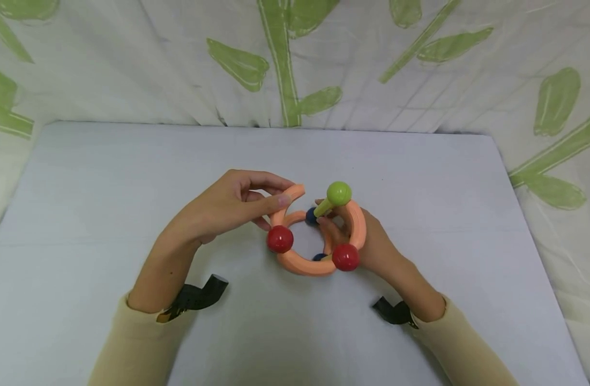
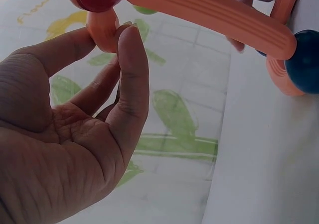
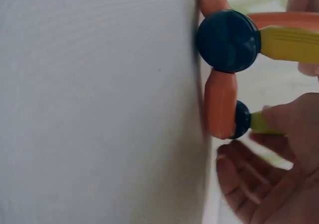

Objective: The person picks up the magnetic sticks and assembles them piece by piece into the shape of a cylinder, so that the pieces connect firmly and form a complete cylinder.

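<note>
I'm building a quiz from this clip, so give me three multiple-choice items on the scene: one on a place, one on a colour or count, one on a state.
1. Where is the toy frame?
A. On the white table between both hands
B. On the leaf-print cloth
C. In a box

2. How many red balls show in the head view?
A. One
B. Two
C. Four

3. What is the left hand doing?
A. Lying flat on the table
B. Pinching an orange curved piece
C. Holding the green ball

Answers:
1 A: the frame sits over the table, the right hand at its other side.
2 B: one red ball on the left, another in front.
3 B: thumb and fingertips close on the orange curved piece; the green ball is apart from them.
</note>
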Tool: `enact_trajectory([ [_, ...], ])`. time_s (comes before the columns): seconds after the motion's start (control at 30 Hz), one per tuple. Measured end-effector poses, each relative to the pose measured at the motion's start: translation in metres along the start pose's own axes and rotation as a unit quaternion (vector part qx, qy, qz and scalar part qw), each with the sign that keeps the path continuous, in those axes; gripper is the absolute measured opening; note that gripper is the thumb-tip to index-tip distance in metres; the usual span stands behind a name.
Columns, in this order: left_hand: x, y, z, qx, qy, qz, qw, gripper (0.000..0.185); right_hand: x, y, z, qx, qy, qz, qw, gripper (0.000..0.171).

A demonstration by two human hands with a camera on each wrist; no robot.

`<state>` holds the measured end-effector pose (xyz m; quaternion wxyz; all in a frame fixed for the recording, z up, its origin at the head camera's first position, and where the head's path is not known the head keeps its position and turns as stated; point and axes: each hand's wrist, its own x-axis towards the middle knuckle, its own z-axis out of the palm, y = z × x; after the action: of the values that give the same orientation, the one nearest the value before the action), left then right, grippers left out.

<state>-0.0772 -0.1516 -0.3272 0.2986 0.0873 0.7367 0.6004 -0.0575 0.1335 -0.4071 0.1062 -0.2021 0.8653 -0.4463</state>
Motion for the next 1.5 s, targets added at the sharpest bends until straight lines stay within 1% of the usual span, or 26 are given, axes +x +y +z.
enact_trajectory([
  [0.13, 0.000, -0.001, -0.001, 0.000, -0.001, 0.007, 1.0000, 0.035, 0.006, 0.004, 0.003, 0.053, 0.012, -0.029, 0.998, 0.038],
  [0.27, -0.002, 0.000, -0.001, -0.004, 0.000, 0.002, 1.0000, 0.033, 0.009, 0.005, 0.006, 0.057, 0.026, -0.038, 0.997, 0.036],
  [0.4, -0.003, 0.001, -0.001, -0.001, 0.001, -0.003, 1.0000, 0.033, 0.009, 0.004, 0.007, 0.044, 0.031, -0.028, 0.998, 0.036],
  [0.5, -0.003, 0.002, 0.000, 0.004, -0.001, 0.001, 1.0000, 0.032, 0.008, 0.003, 0.007, 0.030, 0.035, -0.025, 0.999, 0.036],
  [0.6, -0.002, 0.003, 0.001, 0.008, -0.003, 0.005, 1.0000, 0.031, 0.007, 0.001, 0.006, 0.016, 0.037, -0.032, 0.999, 0.036],
  [0.77, -0.002, 0.003, 0.002, 0.011, -0.001, 0.003, 0.9999, 0.030, 0.007, -0.003, 0.005, -0.011, 0.038, -0.048, 0.998, 0.036],
  [0.97, -0.003, 0.004, 0.003, 0.020, 0.002, 0.000, 0.9998, 0.031, 0.006, -0.005, 0.006, -0.021, 0.039, -0.046, 0.998, 0.036],
  [1.2, -0.003, 0.005, 0.005, 0.028, 0.002, 0.000, 0.9996, 0.029, 0.007, -0.008, 0.007, -0.048, 0.044, -0.034, 0.997, 0.018],
  [1.37, -0.003, 0.004, 0.005, 0.035, 0.002, 0.004, 0.9994, 0.029, 0.006, -0.006, 0.004, -0.047, 0.025, -0.025, 0.998, 0.021],
  [1.5, -0.002, 0.005, 0.006, 0.036, -0.001, 0.007, 0.9993, 0.030, 0.004, -0.004, -0.002, -0.041, -0.001, -0.014, 0.999, 0.031],
])
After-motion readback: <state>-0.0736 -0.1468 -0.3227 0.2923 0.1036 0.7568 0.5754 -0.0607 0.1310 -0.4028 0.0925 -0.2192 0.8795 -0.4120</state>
